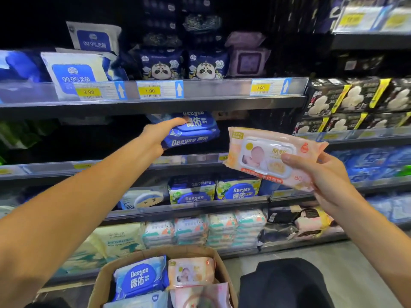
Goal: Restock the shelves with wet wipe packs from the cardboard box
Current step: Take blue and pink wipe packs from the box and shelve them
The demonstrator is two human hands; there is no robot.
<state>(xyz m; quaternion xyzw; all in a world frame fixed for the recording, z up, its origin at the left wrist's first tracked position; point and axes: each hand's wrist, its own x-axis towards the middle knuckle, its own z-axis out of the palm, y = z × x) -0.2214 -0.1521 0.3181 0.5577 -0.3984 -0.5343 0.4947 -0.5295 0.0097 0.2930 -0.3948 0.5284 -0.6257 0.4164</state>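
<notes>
My left hand point(161, 133) reaches into the second shelf from the top and grips a blue Deeyeo wet wipe pack point(195, 134) by its left end, fingers over its top. My right hand point(318, 172) holds a pink baby wet wipe pack point(264, 156) in front of the shelves, lid facing me, thumb on its front. The cardboard box point(106, 278) stands open on the floor below, holding blue Deeyeo packs point(140, 278) and pink packs point(191, 272).
Shelves of wipe packs fill the view. The top shelf rail point(200, 88) carries yellow price tags. Black tissue packs point(347, 101) stack at the right. Pastel packs point(204, 227) line the low shelf. A dark shape point(282, 285) lies beside the box on grey floor.
</notes>
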